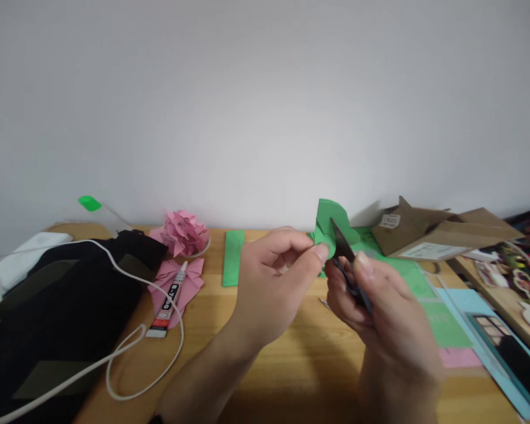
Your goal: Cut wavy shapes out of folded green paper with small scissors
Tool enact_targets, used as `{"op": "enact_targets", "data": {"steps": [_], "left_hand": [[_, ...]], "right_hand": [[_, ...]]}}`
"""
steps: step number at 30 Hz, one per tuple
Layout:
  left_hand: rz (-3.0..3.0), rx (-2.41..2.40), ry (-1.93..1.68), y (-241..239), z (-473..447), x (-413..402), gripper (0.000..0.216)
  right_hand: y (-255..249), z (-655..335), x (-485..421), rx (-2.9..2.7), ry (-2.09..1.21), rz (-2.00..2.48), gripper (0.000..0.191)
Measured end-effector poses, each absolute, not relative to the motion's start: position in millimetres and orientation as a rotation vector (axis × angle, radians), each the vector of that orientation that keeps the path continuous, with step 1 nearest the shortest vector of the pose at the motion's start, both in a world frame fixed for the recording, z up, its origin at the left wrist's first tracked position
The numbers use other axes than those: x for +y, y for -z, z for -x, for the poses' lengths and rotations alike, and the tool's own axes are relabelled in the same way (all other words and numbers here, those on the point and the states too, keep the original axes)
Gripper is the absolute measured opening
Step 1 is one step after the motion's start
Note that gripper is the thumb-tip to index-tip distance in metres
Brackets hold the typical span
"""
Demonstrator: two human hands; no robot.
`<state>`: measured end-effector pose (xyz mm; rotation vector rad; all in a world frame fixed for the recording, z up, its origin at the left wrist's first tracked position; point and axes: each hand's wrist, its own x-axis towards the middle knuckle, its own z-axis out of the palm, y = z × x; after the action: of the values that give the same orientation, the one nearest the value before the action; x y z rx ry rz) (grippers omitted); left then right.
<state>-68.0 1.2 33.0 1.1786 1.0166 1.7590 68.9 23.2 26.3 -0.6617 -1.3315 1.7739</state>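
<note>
item: green paper piece [329,219], being held up above the wooden table [265,377], near its far edge; every place below is reckoned from this piece.

- left hand [269,282]: coming in from the left of the piece, thumb and forefinger pressing together on its lower left edge, the other fingers curling loosely underneath.
- right hand [380,306]: sitting just below and right of the piece, fingers wrapping tight around the handles of dark scissors [345,250]; the blade tip is pointing up and lying against the lower middle of the piece. how far the blades are parting cannot be told.
- green strip [233,257]: lying flat, left of the piece, behind the left hand.
- pink paper flower [183,231] and glue tube [170,300]: resting well to the left, the tube lying on folded pink paper [189,282].
- black bag [62,306] with a white cable [128,353]: occupying the far left.
- cardboard box [424,232]: standing open, just right of the piece.
- flat green sheets [428,300]: lying below and to the right, partly under the right hand.
- open room: bare tabletop is showing below the piece, between and ahead of the two forearms.
</note>
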Motion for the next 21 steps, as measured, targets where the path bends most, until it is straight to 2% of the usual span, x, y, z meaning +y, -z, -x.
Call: {"op": "enact_targets", "data": {"steps": [21], "left_hand": [[-1.145, 0.974, -1.813, -33.6, 65.6, 1.9, 0.022]], "right_hand": [[-24.9, -67.7, 22.9, -1.309, -1.784, 0.669, 0.038]]}}
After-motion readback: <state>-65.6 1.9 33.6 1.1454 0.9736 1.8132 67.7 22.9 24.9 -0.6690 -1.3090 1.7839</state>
